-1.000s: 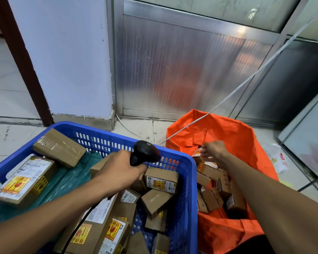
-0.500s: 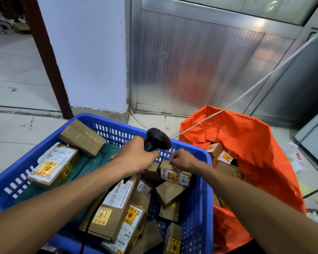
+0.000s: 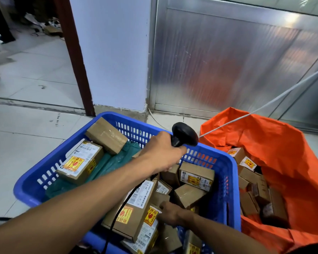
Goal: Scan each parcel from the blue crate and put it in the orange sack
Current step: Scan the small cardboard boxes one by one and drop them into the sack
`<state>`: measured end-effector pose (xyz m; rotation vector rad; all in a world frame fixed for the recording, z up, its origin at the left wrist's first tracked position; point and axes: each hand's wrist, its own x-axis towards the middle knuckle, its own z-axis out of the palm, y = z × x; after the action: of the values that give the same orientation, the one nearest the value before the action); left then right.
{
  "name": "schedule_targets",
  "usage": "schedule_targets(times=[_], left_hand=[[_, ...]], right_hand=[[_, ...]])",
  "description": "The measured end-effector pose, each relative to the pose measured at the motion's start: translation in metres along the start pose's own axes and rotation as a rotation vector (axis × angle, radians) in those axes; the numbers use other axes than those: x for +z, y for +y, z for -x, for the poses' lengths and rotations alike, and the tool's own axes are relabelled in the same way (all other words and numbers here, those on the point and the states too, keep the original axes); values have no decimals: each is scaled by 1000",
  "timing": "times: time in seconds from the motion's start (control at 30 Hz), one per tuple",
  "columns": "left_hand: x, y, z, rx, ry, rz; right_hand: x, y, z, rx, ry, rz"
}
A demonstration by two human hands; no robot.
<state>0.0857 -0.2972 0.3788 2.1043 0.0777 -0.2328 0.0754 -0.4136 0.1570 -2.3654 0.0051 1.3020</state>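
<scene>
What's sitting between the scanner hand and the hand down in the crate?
In the head view, several cardboard parcels in the blue crate lie between the left hand, gripping the scanner, and the right hand lower down.

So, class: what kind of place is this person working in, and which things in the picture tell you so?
Probably a parcel sorting or courier depot. A blue crate full of labelled cardboard parcels, an orange sack already holding more, and a black barcode scanner gripped in the left hand all point to it.
</scene>
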Motion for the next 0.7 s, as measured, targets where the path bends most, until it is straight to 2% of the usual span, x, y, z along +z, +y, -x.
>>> schedule_targets(times=[0.23,0.43,0.7], left_hand=[[-1,0,-1,10,1,9],[2,2,0,22,-24,28],[3,9,2,29,-33,30]], right_hand=[[16,8,-14,90,40,-273],[0,12,-1,58,-18,-342],[-19,3,34,72,-71,-259]])
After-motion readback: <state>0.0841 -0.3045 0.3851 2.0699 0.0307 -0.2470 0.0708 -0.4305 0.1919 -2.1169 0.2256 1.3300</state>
